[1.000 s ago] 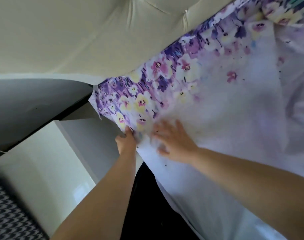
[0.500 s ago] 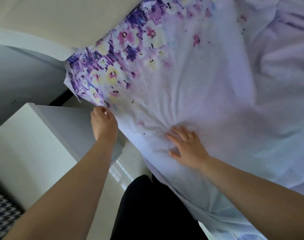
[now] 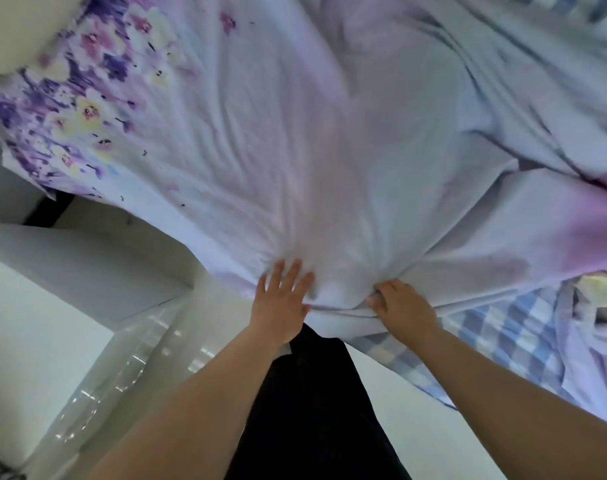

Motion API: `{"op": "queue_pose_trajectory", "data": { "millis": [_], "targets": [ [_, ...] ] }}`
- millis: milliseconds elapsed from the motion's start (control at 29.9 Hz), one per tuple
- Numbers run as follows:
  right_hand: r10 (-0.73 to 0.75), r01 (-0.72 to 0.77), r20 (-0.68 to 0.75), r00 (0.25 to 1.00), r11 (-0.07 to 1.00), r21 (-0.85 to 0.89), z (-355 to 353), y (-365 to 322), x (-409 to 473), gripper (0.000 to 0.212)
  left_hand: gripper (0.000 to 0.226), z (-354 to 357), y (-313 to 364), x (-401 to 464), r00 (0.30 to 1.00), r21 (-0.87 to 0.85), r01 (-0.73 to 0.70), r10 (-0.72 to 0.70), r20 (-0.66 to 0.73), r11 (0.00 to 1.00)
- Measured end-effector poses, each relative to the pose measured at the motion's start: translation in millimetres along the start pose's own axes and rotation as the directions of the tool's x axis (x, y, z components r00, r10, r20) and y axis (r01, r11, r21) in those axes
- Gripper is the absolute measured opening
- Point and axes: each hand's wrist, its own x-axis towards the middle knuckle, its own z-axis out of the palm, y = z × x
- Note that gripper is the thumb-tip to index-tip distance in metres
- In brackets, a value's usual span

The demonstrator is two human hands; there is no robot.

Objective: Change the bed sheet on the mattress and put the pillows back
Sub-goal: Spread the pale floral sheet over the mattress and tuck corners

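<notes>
Sheet (image 3: 295, 150), floral at one end and pale lilac across the middle, now lies spread over most of the mattress, its near edge hanging off the side where you stand. Half a second ago your left hand (image 3: 281, 303) was pinching the flowered corner by the headboard; now it lies flat, fingers straight and spread, pressing the cloth at the near edge. Your right hand (image 3: 399, 310), which had been flat on the sheet further in, has come back to the same edge and its fingers are curled round a gathered fold of the fabric. Both hands sit close together, with creases fanning out from them toward the far side.

Checked blue-and-white cloth (image 3: 502, 334) shows under the sheet's edge to the right; whether that is the old sheet or a mattress cover cannot be told. White bedside cabinet (image 3: 70, 271) stands off the head-end corner to your left.

Judgement: the head corner is done with, and you are working down the near side, pulling slack out. Far half looks rumpled. No pillows in view, so that step is not yet begun.
</notes>
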Motion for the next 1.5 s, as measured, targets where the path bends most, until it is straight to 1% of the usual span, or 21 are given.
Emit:
{"op": "queue_pose_trajectory", "data": {
  "millis": [100, 201, 301, 368, 435, 568, 669, 736, 836, 903, 970, 1037, 1103, 1137, 1170, 1237, 1304, 1371, 1404, 1438, 1505],
  "targets": [
    [0.024, -0.007, -0.096, 0.995, 0.984, 0.179, 6.7, 30.2, -33.4, 0.028, 0.068, 14.4, 28.4, -17.2, 0.997, -0.035, 0.058, -0.056, 0.057, 0.998],
    [0.284, -0.139, -0.252, 0.925, 0.871, 0.471, 6.5, 64.8, -52.5, 0.026, 0.069, 25.2, 64.6, -29.4, 1.0, -0.064, 0.003, -0.004, -0.012, 0.998],
    [0.591, -0.354, -0.099, 0.8, 0.599, 0.719, -2.9, 113.1, -57.1, 0.039, 0.07, 35.7, 103.0, -33.1, 0.981, -0.037, -0.158, 0.153, -0.116, 0.987],
    [0.665, -0.473, 0.032, 0.746, 0.495, 0.729, -4.5, 149.4, -59.5, 0.048, 0.067, 40.1, 133.7, -32.5, 0.96, -0.041, -0.253, 0.246, -0.13, 0.967],
    [0.654, -0.496, 0.022, 0.756, 0.551, 0.671, -3.3, 180.0, -67.6, 0.056, 0.057, 48.6, 167.1, -27.5, 0.941, -0.027, -0.329, 0.325, -0.095, 0.944],
    [0.611, -0.371, -0.218, 0.761, 0.686, 0.626, 2.6, 243.4, -90.8, 0.076, 0.055, 63.2, 234.3, -7.5, 0.923, -0.022, -0.383, 0.382, -0.035, 0.923],
    [0.626, -0.4, -0.194, 0.756, 0.675, 0.62, 14.1, 312.0, -100.7, 0.089, 0.07, 74.3, 288.8, 13.1, 0.961, 0.012, -0.274, 0.274, -0.04, 0.962],
    [0.603, -0.495, -0.141, 0.785, 0.748, 0.442, 26.0, 364.2, -109.7, 0.099, 0.081, 77.5, 321.6, 26.4, 0.992, 0.033, -0.104, 0.106, -0.071, 0.994],
    [0.548, -0.538, -0.053, 0.835, 0.831, 0.141, 35.1, 441.4, -127.6, 0.102, 0.086, 75.5, 357.7, 47.9, 0.979, -0.02, 0.169, -0.17, -0.109, 0.985],
    [0.493, -0.49, -0.035, 0.869, 0.869, 0.076, 33.7, 484.3, -136.8, 0.079, 0.077, 75.3, 376.7, 64.3, 0.94, -0.151, 0.306, -0.323, -0.107, 0.94],
    [0.394, -0.354, -0.102, 0.913, 0.892, 0.279, 33.6, 516.3, -136.7, 0.045, 0.06, 74.8, 404.2, 73.6, 0.919, -0.448, 0.331, -0.391, -0.046, 0.83],
    [0.435, -0.244, -0.165, 0.885, 0.736, 0.631, 24.1, 522.0, -139.6, 0.025, 0.042, 77.3, 442.3, 72.5, 0.927, -0.722, 0.31, -0.365, 0.085, 0.619],
    [0.646, -0.167, -0.018, 0.763, 0.224, 0.96, 5.7, 515.8, -141.6, 0.018, 0.051, 84.9, 480.5, 63.8, 0.949, -0.815, 0.3, -0.24, 0.204, 0.495],
    [0.683, -0.123, 0.091, 0.725, -0.001, 0.992, -3.1, 512.4, -145.1, 0.017, 0.059, 91.1, 499.0, 57.5, 0.943, -0.835, 0.331, -0.194, 0.272, 0.439],
    [0.694, -0.089, 0.175, 0.699, -0.159, 0.983, -9.1, 509.7, -150.5, 0.021, 0.065, 98.1, 514.7, 51.3, 0.929, -0.853, 0.369, -0.156, 0.335, 0.368],
    [0.682, -0.054, 0.235, 0.692, -0.276, 0.96, -18.5, 501.5, -169.7, 0.023, 0.075, 111.7, 543.0, 40.6, 0.905, -0.876, 0.425, -0.105, 0.412, 0.228],
    [0.631, 0.037, 0.234, 0.739, -0.385, 0.922, -19.6, 497.1, -194.7, 0.031, 0.073, 124.0, 564.9, 36.5, 0.894, -0.888, 0.448, -0.08, 0.442, 0.106],
    [0.545, 0.081, 0.205, 0.813, -0.455, 0.887, -12.7, 501.2, -218.7, 0.028, 0.06, 133.8, 580.6, 33.4, 0.917, -0.914, 0.394, -0.113, 0.383, 0.1],
    [0.573, 0.069, 0.191, 0.797, -0.4, 0.914, -9.4, 506.9, -228.0, 0.024, 0.048, 136.8, 586.8, 30.1, 0.934, -0.931, 0.346, -0.143, 0.328, 0.12],
    [0.642, 0.026, 0.148, 0.753, -0.254, 0.967, -5.2, 518.2, -233.9, 0.022, 0.031, 138.3, 594.7, 24.5, 0.948, -0.945, 0.296, -0.164, 0.273, 0.142],
    [0.728, 0.001, -0.099, 0.679, 0.134, 0.991, 4.8, 548.6, -245.0, 0.019, 0.015, 141.8, 611.6, 1.0, 0.963, -0.963, 0.233, -0.167, 0.21, 0.133]
  ]
}}
